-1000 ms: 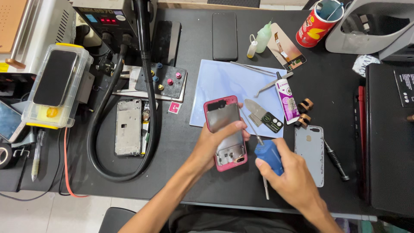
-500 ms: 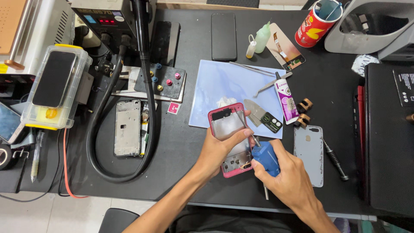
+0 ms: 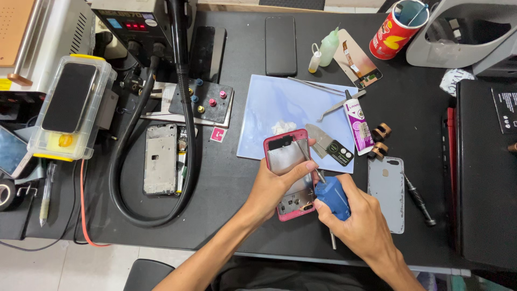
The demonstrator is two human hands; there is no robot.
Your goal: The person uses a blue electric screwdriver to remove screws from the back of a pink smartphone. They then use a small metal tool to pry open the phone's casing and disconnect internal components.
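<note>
**Opened phone under the driver at a crowded repair bench**

While the head camera looks straight down, much of the work is masked: the left hand (image 3: 274,186) covers the lower left edge of the pink-framed phone (image 3: 288,172), and the right hand (image 3: 353,218) wraps the blue handle of the screwdriver (image 3: 331,196), so the handle's lower part is hidden. Where the screwdriver's thin shaft ends is hard to make out; it runs up and left across the silver inner plate, passing just beside the left thumb. The phone lies open, back side up, on the black table (image 3: 226,215), its top end overlapping the pale blue mat (image 3: 280,108). The left fingers curl around the phone's side with the thumb pressed across its middle, holding it down; the right fingers are closed around the screwdriver handle. A grey back cover (image 3: 386,194) lies just right of the right hand. A bare metal phone frame (image 3: 160,166) sits well apart to the left, inside the loop of a black hose (image 3: 186,134). A red can (image 3: 393,29) at the top and a dark case at the right edge are cut off by the picture's border.
</note>
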